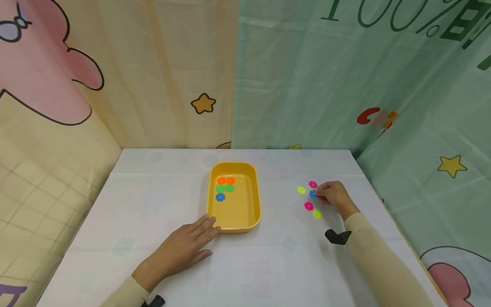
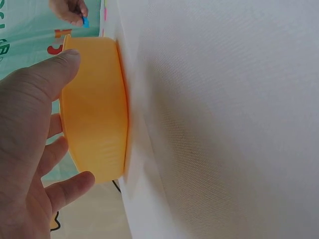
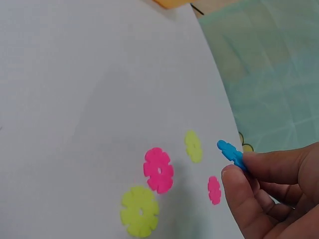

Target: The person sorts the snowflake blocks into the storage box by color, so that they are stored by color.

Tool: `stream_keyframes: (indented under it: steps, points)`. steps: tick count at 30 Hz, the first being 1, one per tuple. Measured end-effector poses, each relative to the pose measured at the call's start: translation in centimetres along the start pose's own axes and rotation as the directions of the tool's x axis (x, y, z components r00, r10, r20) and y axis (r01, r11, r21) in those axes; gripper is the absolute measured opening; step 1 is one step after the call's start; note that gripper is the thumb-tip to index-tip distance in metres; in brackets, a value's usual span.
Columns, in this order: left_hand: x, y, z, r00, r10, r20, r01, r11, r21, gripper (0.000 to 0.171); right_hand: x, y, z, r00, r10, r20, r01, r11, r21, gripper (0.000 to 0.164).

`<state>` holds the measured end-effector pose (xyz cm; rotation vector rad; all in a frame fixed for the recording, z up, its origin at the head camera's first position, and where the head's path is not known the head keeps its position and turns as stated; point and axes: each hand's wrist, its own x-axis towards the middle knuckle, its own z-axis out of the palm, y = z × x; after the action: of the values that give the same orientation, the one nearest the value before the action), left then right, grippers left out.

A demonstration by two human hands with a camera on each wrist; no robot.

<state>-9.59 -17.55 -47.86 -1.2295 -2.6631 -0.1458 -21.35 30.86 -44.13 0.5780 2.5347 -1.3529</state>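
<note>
Right hand (image 1: 334, 198) pinches blue flower (image 1: 312, 194) by its edge, beside pink flowers (image 1: 308, 206) and yellow flowers (image 1: 317, 214); left hand (image 1: 187, 243), fingers apart, at near-left corner of tray (image 1: 241, 209), probably steadying it. Tray flowers (image 1: 230, 188) apparently grouped by colour.

In the head view, inside the yellow tray (image 1: 241, 209), orange discs (image 1: 231, 181) sit at eleven o'clock, green discs (image 1: 229, 188) at ten, a blue disc (image 1: 220, 197) at nine. At the tray's three o'clock, another blue disc (image 1: 312, 194) has pink discs (image 1: 313, 184) at twelve and seven, lime discs (image 1: 301, 190) at ten and six. The white tablecloth (image 1: 245, 264) bears faint bluish patches. Sleeves (image 1: 377, 256) are cream.
</note>
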Motion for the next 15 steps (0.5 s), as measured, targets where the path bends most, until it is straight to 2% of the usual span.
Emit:
stream_keyframes:
  steps: [7,15]
  points:
    - [-0.1,0.0,-0.1,1.000,0.005,-0.019,-0.005,1.000,0.009,0.065,-0.1,-2.8,0.6,0.999,-0.032,0.032,0.027,0.992,0.124,0.030]
    - [0.0,0.0,-0.3,1.000,0.002,-0.010,-0.002,1.000,0.005,0.064,-0.3,-6.6,0.9,0.995,-0.094,0.026,0.089,0.983,0.161,0.031]
